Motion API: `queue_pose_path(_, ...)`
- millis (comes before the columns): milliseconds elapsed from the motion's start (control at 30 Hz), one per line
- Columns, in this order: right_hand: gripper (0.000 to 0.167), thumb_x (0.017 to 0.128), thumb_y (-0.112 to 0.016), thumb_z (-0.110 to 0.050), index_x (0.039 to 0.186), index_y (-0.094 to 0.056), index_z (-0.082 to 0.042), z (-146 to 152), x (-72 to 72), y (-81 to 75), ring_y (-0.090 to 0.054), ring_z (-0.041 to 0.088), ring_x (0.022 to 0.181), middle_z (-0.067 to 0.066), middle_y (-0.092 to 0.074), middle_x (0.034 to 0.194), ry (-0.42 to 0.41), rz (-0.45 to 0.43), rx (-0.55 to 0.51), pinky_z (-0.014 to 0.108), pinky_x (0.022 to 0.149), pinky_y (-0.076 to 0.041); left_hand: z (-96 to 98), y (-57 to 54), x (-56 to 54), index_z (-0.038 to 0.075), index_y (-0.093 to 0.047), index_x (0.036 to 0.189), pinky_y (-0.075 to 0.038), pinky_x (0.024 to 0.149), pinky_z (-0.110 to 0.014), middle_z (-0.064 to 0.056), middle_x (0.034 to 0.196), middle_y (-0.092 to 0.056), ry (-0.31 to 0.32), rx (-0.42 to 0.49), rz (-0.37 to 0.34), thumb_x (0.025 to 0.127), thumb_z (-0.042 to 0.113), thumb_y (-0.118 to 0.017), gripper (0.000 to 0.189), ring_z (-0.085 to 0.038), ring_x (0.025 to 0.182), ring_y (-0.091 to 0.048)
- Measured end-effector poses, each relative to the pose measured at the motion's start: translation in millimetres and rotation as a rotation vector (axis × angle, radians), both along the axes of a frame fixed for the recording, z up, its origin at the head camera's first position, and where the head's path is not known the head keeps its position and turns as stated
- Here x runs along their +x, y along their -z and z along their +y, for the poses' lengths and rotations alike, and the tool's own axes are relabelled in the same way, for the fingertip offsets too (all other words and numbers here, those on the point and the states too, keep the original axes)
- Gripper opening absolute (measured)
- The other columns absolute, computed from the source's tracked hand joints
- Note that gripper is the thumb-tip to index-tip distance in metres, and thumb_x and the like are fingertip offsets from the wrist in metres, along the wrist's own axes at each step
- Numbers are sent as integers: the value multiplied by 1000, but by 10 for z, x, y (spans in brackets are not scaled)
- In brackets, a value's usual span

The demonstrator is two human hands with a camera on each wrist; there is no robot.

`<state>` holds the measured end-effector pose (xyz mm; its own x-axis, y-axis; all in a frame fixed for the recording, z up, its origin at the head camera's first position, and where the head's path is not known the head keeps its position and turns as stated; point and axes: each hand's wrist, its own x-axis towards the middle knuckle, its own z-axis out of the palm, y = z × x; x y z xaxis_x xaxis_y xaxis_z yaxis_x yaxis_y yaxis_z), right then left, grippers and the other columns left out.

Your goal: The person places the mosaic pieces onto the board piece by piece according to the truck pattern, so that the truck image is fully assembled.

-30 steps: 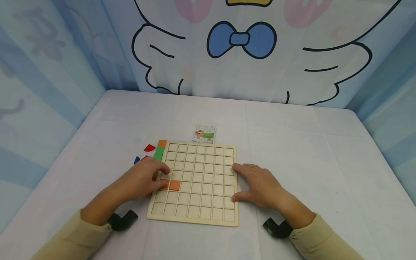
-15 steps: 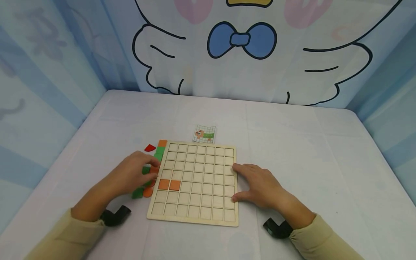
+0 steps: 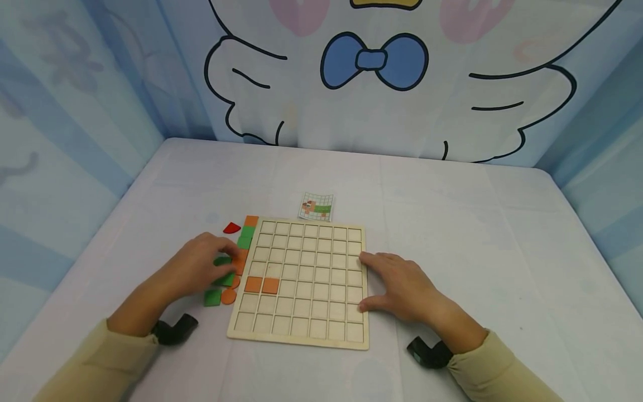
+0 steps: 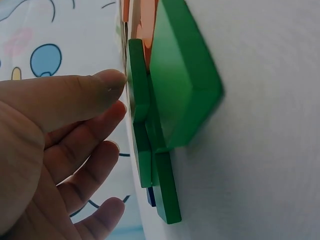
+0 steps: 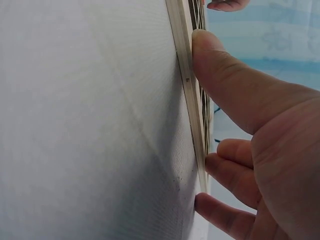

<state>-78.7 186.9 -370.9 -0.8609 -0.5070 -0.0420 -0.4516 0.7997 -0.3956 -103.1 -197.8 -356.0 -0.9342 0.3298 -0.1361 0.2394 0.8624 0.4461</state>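
A wooden grid board (image 3: 312,291) lies flat, with two orange square tiles (image 3: 270,286) seated side by side in its left columns. My left hand (image 3: 201,263) hovers over loose pieces beside the board's left edge, thumb and fingers loosely bent and apart. In the left wrist view the thumb tip (image 4: 116,80) is at a green tile (image 4: 138,82); whether it touches cannot be told. Nothing is seen pinched. At the board's right edge my right hand (image 3: 404,285) rests with thumb and fingers spread against the rim; the right wrist view shows the thumb (image 5: 207,47) on it.
Left of the board lie green tiles (image 3: 212,297), orange round pieces (image 3: 228,296), orange tiles (image 3: 241,258) and a red wedge (image 3: 231,228). A small printed pattern card (image 3: 316,207) lies behind the board on the white tabletop (image 3: 452,223). Curtains surround the table.
My left hand has drawn back left from the orange tiles on the board to the loose pieces, uncovering the left tile. The right hand and board have stayed put.
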Motion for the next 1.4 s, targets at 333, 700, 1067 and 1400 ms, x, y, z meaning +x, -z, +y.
queue_pose_path(333, 86, 75, -85, -45, 143, -52, -4, -4, 2, -4, -51, 35, 128, 13, -57, 139, -2, 3, -2, 58, 95, -44, -14, 11, -41, 5, -71, 107, -48, 91, -49, -6, 104, -68, -7, -12, -15, 88, 12, -78, 22, -30, 103, -55)
queue_pose_path(700, 87, 75, -85, -46, 144, -51, -5, -3, 5, -4, -51, 37, 129, 13, -56, 140, 3, -11, 6, 59, 96, -43, -6, 33, -13, 7, -70, 103, -49, 91, -49, -4, 101, -66, -12, -15, -39, 87, 9, -78, 18, -31, 105, -53)
queue_pose_path(1067, 88, 75, -84, -47, 144, -50, -5, 1, 1, 1, -51, 38, 128, 13, -55, 141, 2, -4, 21, 60, 96, -43, -11, 25, -19, 9, -71, 100, -49, 90, -48, -3, 101, -66, -2, -15, -67, 88, 10, -77, 14, -31, 105, -53)
queue_pose_path(1400, 88, 75, -84, -47, 144, -50, -5, -2, 1, 1, -50, 38, 128, 13, -55, 141, 4, -7, 18, 60, 96, -42, -24, 17, -27, 8, -71, 102, -49, 90, -47, -1, 100, -66, 4, -10, -68, 88, 11, -78, 16, -31, 106, -52)
